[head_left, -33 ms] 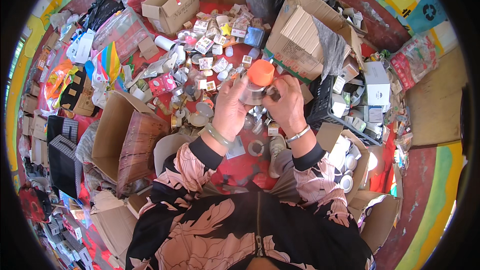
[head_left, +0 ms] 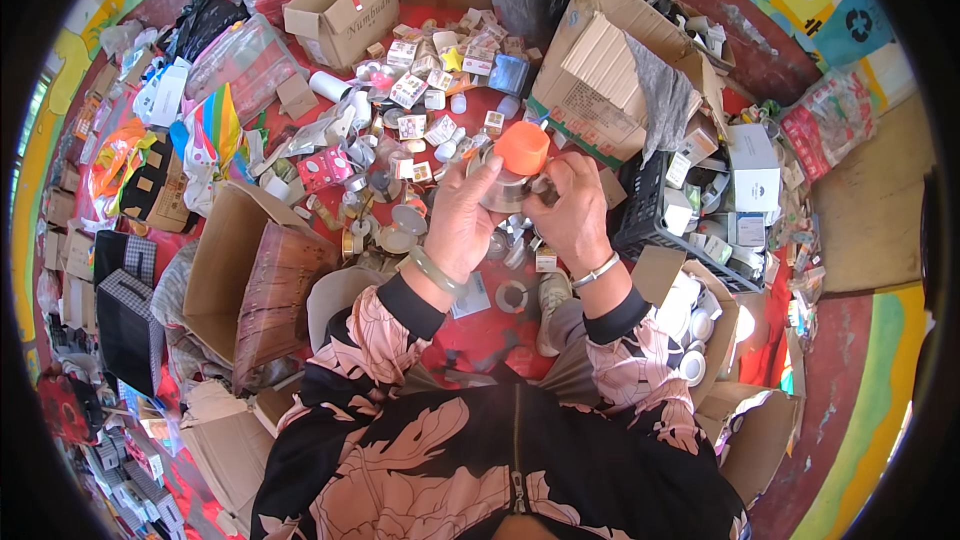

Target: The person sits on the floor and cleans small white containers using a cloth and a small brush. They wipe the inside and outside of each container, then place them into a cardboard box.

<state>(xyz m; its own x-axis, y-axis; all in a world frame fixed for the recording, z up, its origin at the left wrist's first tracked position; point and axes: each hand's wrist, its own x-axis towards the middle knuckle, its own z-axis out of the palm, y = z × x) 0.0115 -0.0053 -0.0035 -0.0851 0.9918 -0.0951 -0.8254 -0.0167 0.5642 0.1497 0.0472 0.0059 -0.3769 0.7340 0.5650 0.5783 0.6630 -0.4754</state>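
Centre of frame: both hands, the left hand (head_left: 458,223) and the right hand (head_left: 575,215), meet at a jar with an orange lid (head_left: 522,148).
Below the hands: small bare patch of red floor (head_left: 470,325).
Upper centre: floor crowded with small jars and boxes (head_left: 420,110).
Left: open cardboard box (head_left: 250,275) blocks.
Right: black crate (head_left: 645,215) and big carton (head_left: 610,70) wall it in.

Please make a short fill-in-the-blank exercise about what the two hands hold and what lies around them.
1. Both hands hold a clear jar with a lid coloured ____.
2. The left hand has a pale green ____ on its wrist.
3. The open box near the top of the picture is made of ____.
4. The right hand has a ____ bracelet on its wrist.

Missing words: orange; bangle; cardboard; silver
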